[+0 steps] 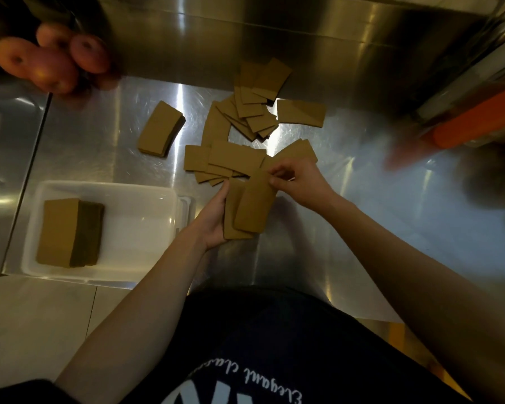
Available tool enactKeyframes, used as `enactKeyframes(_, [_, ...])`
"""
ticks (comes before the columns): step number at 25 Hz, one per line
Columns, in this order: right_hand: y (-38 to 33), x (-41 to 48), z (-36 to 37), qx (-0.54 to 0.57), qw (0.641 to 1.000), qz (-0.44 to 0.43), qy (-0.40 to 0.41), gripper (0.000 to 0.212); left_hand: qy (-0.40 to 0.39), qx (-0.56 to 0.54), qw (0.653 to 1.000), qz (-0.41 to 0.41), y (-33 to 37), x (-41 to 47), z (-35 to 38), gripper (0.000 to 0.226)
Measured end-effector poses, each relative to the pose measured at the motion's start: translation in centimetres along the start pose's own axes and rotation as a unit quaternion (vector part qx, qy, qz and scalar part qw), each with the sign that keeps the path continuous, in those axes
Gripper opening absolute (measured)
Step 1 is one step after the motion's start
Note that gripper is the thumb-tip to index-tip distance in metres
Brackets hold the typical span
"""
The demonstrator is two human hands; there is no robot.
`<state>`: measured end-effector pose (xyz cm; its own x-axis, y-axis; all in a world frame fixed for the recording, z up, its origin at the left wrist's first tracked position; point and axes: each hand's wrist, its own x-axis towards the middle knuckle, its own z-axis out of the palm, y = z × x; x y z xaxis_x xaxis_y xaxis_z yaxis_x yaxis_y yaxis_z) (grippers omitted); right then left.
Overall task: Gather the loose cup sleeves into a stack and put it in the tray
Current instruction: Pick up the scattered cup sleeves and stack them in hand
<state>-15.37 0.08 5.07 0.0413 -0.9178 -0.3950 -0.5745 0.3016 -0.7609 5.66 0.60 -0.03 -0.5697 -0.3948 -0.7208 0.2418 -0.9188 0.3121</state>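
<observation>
Several brown cardboard cup sleeves (247, 118) lie scattered on the steel counter, overlapping in a loose pile. My left hand (213, 220) holds a small stack of sleeves (247, 211) from beneath. My right hand (295, 179) pinches the far end of the top sleeve of that stack. A white plastic tray (146, 217) sits at the front left and holds a tall stack of sleeves (70, 233) on its left side. Another small neat stack (161, 129) rests on the counter beyond the tray.
Several red apples (50, 58) lie at the back left corner. An orange-lidded container (473, 123) stands at the right. A steel wall rises behind the counter, and the counter's front edge runs just before my body.
</observation>
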Motion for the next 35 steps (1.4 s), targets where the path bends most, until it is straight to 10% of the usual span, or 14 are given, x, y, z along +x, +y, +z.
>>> enactKeyframes(15, [-2.2,2.8,3.4,-0.217,0.962,-0.167,-0.023,0.032,0.011,-0.047,0.999,0.002,-0.7,-1.2,-1.0,0.070])
enactKeyframes(35, [-0.3,7.5,3.1,-0.294,0.956,0.024,-0.012,0.059,0.093,-0.205,0.970,0.091,-0.9,-1.3,-4.5,0.052])
